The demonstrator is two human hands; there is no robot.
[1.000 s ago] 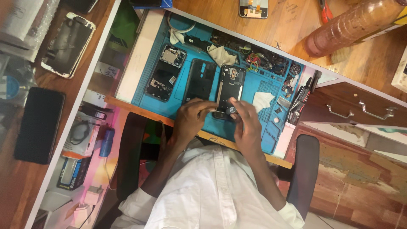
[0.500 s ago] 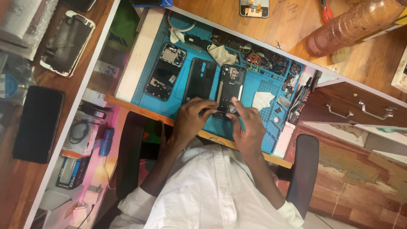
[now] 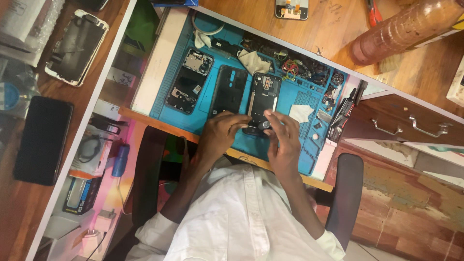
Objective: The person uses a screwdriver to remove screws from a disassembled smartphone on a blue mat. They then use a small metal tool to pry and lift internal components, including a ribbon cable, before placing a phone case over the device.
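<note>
While the left hand (image 3: pixel 220 135) is pressing flat on the near end of the opened phone (image 3: pixel 261 99) lying on the blue mat (image 3: pixel 290 96), the right hand (image 3: pixel 285 140) is pinching a small dark tool (image 3: pixel 265 125) against it; steadying the phone firmly and working with light, upright pressure seems wisest.

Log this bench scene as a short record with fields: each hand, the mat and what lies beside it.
left hand: fingers on the lower edge of the open phone
right hand: fingertips on a small tool at the phone's lower end
mat: blue, bearing the open phone, a black back cover and a second open phone
cloth: white, right of the open phone
bottle: brown, lying on the wooden top beyond the mat
</note>
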